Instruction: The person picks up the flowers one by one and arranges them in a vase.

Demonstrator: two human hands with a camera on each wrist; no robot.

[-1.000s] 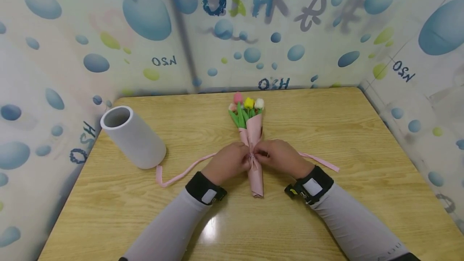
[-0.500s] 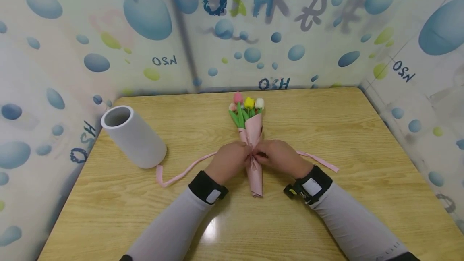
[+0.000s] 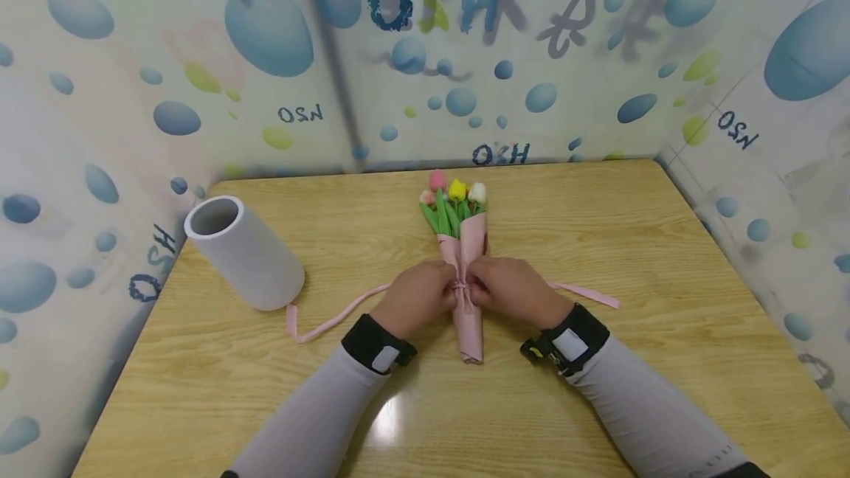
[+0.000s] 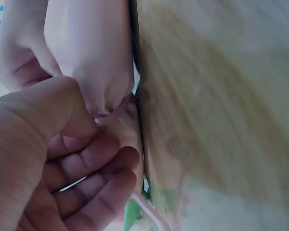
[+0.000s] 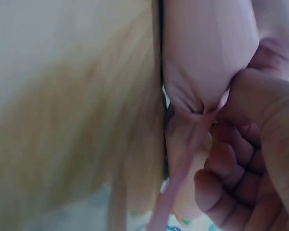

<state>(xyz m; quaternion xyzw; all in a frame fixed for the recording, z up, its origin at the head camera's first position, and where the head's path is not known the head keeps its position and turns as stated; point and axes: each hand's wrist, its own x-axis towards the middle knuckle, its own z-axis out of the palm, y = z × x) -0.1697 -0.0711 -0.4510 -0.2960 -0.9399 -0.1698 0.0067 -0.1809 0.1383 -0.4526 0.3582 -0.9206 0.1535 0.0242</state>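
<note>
A bouquet of tulips (image 3: 457, 190) in pink, yellow and white lies on the table, rolled in pink wrapping paper (image 3: 471, 334). A thin pink ribbon (image 3: 335, 321) goes around the paper's middle, cinching it into creases at a small knot (image 3: 460, 285). On the knot's left side my left hand (image 3: 417, 298) pinches the ribbon between thumb and index finger; the left wrist view shows its other fingers curled loosely. My right hand (image 3: 516, 292) pinches the ribbon on the other side. In the right wrist view a ribbon tail (image 5: 178, 183) hangs past the fingers.
A white cylindrical vase (image 3: 262, 260) stands at the left, its mouth facing up. The ribbon's left end lies near its base, and the right tail (image 3: 587, 293) lies beyond my right hand. A patterned wall (image 3: 425, 124) borders the wooden table (image 3: 631, 242).
The hands have drawn slightly apart from half a second ago, and the knot shows between them. The upper part of the wrapping paper has shifted a little right.
</note>
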